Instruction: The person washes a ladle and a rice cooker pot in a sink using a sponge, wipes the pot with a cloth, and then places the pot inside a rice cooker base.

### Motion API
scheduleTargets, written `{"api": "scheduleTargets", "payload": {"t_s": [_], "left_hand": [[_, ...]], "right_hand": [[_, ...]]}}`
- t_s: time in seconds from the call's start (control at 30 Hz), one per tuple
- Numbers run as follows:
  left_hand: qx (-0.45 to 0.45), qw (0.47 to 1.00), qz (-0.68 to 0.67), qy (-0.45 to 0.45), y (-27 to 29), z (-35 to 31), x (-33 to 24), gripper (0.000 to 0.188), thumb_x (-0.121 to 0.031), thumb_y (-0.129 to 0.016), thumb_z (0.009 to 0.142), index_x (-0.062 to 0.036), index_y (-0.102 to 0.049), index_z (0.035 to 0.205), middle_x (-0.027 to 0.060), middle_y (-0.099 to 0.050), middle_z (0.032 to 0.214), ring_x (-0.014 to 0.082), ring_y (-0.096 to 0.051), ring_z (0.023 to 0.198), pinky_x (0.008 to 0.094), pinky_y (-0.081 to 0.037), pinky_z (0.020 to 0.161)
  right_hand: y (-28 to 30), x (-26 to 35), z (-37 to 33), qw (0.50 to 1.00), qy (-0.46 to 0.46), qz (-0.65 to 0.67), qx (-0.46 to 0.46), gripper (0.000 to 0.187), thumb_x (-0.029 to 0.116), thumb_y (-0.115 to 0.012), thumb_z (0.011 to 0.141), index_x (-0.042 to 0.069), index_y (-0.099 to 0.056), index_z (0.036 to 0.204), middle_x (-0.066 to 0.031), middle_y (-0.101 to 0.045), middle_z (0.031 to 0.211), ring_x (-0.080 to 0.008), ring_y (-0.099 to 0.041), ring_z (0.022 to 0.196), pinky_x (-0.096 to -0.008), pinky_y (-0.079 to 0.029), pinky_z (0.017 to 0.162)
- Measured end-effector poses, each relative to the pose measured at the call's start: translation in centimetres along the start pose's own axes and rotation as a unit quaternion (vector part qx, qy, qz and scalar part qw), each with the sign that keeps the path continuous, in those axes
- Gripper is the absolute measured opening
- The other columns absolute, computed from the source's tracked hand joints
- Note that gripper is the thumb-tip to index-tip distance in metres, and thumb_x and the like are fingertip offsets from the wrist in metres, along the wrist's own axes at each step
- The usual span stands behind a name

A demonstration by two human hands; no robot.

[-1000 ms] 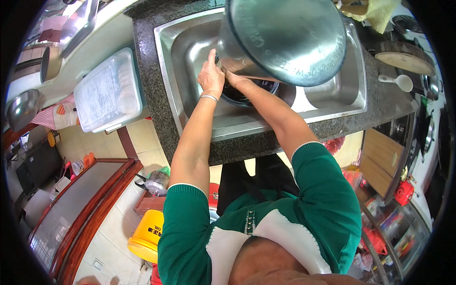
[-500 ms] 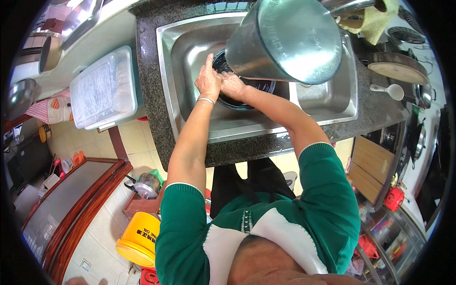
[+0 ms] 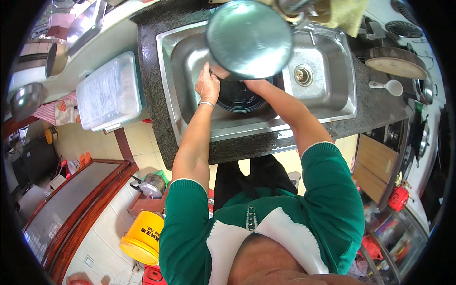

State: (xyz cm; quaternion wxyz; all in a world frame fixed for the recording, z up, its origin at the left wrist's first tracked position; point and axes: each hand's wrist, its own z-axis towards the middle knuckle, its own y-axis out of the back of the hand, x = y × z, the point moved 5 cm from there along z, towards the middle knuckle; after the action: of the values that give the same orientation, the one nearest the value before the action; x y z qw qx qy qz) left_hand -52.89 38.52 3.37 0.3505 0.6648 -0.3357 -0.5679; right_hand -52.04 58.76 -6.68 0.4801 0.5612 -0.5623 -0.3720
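Over the left basin of the steel sink (image 3: 187,52), my left hand (image 3: 207,86) has its fingers bent and drawn together at the edge of a large shiny cylinder. What they hold, if anything, is hidden. The cylinder (image 3: 249,38), with a round grey-green end, looms close in front and covers the middle of the sink. My right hand (image 3: 256,85) reaches in behind it; only its wrist side shows, its fingers out of sight. Beneath both hands a dark round basin (image 3: 240,102) with a glossy rim sits in the sink, its far part covered by the cylinder.
The right sink bowl has a drain (image 3: 303,75). A yellow cloth (image 3: 346,16) hangs behind. On the right counter are a white scoop (image 3: 393,89) and a round pan-like object (image 3: 396,64). Left stands a lidded plastic box (image 3: 109,90); a yellow bucket (image 3: 142,237) is lower left.
The view has shifted, so the cylinder now appears further left and covers more of my right hand. The drain has come into sight. My hands, earlier touching over the dark basin, are now further up.
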Motion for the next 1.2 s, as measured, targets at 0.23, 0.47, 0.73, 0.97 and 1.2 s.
{"api": "scheduleTargets", "payload": {"t_s": [0.23,0.47,0.73,0.97,1.2], "left_hand": [[-0.089,0.994,-0.018,0.069,-1.1,-0.3,4.1,0.050,-0.050,-0.065,0.085,-0.0010,-0.074,0.087,0.0228,-0.071,0.088,0.0396,-0.068,0.089,0.0466,-0.051,0.084],[0.046,0.996,-0.063,0.040,1.0,-1.2,2.6,0.046,-0.049,-0.059,0.090,-0.0056,-0.068,0.104,0.0231,-0.067,0.105,0.0394,-0.064,0.096,0.0464,-0.048,0.086],[0.369,0.821,-0.299,0.317,0.4,-5.2,4.1,0.031,-0.023,-0.055,0.088,0.0026,-0.062,0.106,0.0167,-0.069,0.094,0.0317,-0.069,0.080,0.0472,-0.058,0.065],[0.316,0.849,-0.333,0.260,3.9,-7.6,0.7,0.029,-0.009,-0.053,0.079,0.0025,-0.057,0.105,0.0173,-0.066,0.089,0.0296,-0.067,0.070,0.0430,-0.059,0.053],[0.284,0.841,-0.398,0.231,9.5,-8.0,0.3,0.036,-0.003,-0.056,0.079,0.0015,-0.052,0.114,0.0146,-0.063,0.089,0.0281,-0.066,0.065,0.0419,-0.059,0.049]], "right_hand": [[3.0,7.3,-5.1,0.923,-0.104,0.214,0.301,0.040,0.030,-0.059,0.085,-0.001,-0.070,0.109,-0.0219,-0.070,0.109,-0.0331,-0.069,0.102,-0.0432,-0.053,0.090],[-0.1,11.7,1.1,0.699,-0.184,0.673,0.154,0.030,0.029,-0.060,0.094,0.001,-0.063,0.102,-0.0101,-0.068,0.078,-0.0169,-0.067,0.058,-0.0284,-0.043,0.038],[4.3,3.2,-2.2,0.550,-0.303,0.778,-0.002,0.030,0.025,-0.058,0.098,0.005,-0.052,0.119,-0.0097,-0.068,0.098,-0.0141,-0.068,0.059,-0.0226,-0.047,0.039],[4.2,2.8,-4.6,0.388,-0.326,0.861,-0.040,0.024,0.025,-0.053,0.100,0.010,-0.053,0.118,-0.0082,-0.067,0.101,-0.0172,-0.068,0.064,-0.0263,-0.049,0.043],[13.3,8.2,-3.0,0.477,-0.217,0.851,-0.041,0.020,0.024,-0.057,0.099,0.010,-0.054,0.114,-0.0064,-0.067,0.095,-0.0154,-0.068,0.062,-0.0228,-0.050,0.045]]}}
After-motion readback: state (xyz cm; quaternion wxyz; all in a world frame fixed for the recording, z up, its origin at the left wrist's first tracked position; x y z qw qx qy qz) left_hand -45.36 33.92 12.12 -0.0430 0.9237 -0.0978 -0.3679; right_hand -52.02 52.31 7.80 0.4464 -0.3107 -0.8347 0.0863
